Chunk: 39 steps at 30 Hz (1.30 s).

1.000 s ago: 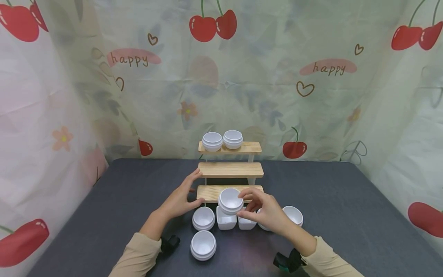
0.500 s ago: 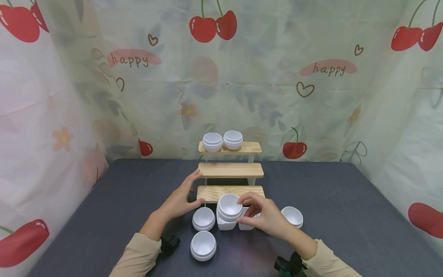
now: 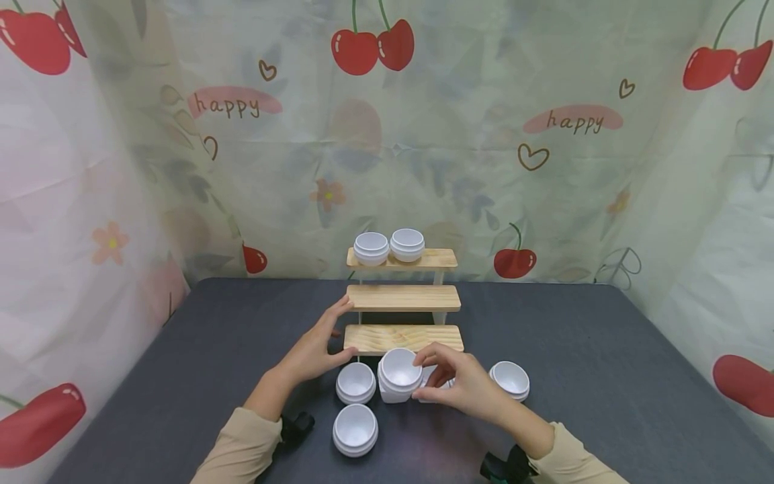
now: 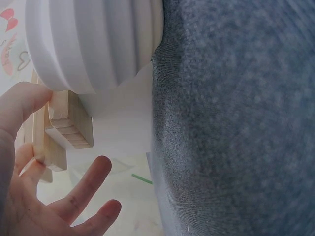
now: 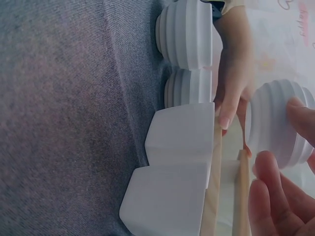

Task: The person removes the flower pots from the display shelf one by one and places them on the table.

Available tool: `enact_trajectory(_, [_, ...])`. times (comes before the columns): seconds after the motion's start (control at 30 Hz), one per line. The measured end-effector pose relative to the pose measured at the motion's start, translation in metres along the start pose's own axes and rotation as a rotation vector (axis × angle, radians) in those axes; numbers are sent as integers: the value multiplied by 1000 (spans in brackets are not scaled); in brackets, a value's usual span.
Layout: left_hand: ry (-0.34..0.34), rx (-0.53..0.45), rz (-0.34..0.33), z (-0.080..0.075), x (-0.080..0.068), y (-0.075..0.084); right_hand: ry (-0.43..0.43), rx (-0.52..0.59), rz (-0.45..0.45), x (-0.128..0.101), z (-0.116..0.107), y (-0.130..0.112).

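From the head view, the right hand [image 3: 461, 385] pinches a round white bowl [image 3: 400, 371] by its rim, thumb and fingers curled round its right side. The bowl hangs just over a square white dish [image 3: 390, 393] that sits on the grey counter [image 3: 605, 376], right in front of the lowest step of the wooden stepped shelf [image 3: 402, 298]. The left hand [image 3: 317, 344] rests against the left end of that shelf, fingers straight and spread, thumb near the lowest step, gripping nothing. Two more white bowls [image 3: 389, 245] stand side by side on the top step. On the counter, one bowl [image 3: 355, 382] lies just left of the square dish, another [image 3: 355, 429] nearer the person, and a third [image 3: 510, 379] sits to the right of the right hand.

At the left wrist, the left hand [image 4: 44, 191] shows open, relaxed fingers beside the ends of the wooden steps [image 4: 69, 129], with a ribbed white bowl [image 4: 93, 42] close by on the counter.

At the right wrist, the fingertips [image 5: 275, 196] hold the ribbed bowl [image 5: 273, 123] above the wooden step edge, beside two square dishes [image 5: 172, 167] on the counter.
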<state>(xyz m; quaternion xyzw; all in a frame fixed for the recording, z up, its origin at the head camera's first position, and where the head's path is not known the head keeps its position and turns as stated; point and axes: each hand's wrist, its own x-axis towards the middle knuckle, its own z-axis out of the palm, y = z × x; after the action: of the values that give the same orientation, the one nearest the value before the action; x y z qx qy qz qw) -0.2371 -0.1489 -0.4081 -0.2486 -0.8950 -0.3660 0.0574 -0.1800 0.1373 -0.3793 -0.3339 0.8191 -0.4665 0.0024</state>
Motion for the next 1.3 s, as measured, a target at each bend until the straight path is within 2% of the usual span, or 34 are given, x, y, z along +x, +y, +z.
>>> enact_trajectory(0.27, [14,-2,34,0,-1,1,-30,1,-25,-3,2,3])
enact_trajectory(0.67, [7,1,18,-1,-1,1,-62,-5,-90,-5,4,7])
enact_trajectory(1.07, [7,1,19,-2,0,2,-157,46,-82,-6,4,10])
enact_trajectory(1.3, [7,-3,30,-2,-1,2,-174,63,-99,-8,5,10])
